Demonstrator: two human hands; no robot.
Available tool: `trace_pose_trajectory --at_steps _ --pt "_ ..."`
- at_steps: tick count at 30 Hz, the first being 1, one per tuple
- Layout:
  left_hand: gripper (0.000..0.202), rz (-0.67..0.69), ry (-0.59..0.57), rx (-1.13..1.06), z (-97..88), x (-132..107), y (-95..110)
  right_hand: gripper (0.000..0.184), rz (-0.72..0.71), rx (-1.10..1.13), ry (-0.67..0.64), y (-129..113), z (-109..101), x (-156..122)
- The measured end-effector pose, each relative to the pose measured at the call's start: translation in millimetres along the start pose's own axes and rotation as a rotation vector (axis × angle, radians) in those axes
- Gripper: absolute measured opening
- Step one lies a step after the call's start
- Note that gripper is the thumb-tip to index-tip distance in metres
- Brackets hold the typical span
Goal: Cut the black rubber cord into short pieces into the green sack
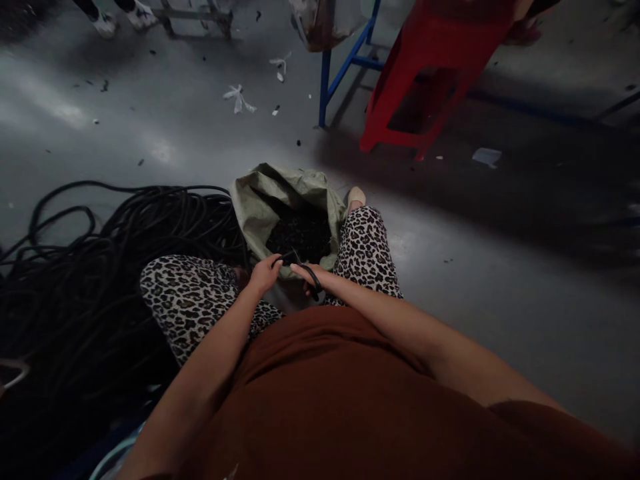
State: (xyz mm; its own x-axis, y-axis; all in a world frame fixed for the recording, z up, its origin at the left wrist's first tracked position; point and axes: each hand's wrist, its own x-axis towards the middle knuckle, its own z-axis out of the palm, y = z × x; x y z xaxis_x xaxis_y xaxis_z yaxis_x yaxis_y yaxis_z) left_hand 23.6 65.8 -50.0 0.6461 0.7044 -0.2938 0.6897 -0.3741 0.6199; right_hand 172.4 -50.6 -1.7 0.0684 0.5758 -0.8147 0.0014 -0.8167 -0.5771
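Note:
My left hand (265,275) pinches a short dark rubbery piece (285,257) between thumb and fingers. Close beside it, my right hand (309,270) grips black-handled scissors (315,283), whose blades point toward the piece in my left hand. Both hands are over the near rim of an open pale green woven sack (250,203) standing between my knees. Inside the sack lies a heap of small black pieces (297,233), too dark to make out singly. Whether the blades touch the dark piece, I cannot tell.
Long black rubber hoses or cords (125,233) lie heaped on the left. A red plastic stool (445,60) and a blue metal frame (325,87) stand ahead. Scraps, including a white plastic shred (239,99), litter the grey floor. Another person's shoes (140,15) show far left.

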Motion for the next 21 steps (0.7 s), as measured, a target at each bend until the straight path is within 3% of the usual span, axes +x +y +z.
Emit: trace_pose_trajectory --at_steps 9,21 --pt "0.032 0.059 -0.046 -0.019 0.1 -2.4 7.5 0.068 -0.022 -0.022 -0.004 -0.9 -0.9 -0.9" --pt "0.035 0.059 -0.117 0.020 6.7 -0.1 1.2 0.055 -0.038 -0.119 0.070 5.2 1.8 11.2"
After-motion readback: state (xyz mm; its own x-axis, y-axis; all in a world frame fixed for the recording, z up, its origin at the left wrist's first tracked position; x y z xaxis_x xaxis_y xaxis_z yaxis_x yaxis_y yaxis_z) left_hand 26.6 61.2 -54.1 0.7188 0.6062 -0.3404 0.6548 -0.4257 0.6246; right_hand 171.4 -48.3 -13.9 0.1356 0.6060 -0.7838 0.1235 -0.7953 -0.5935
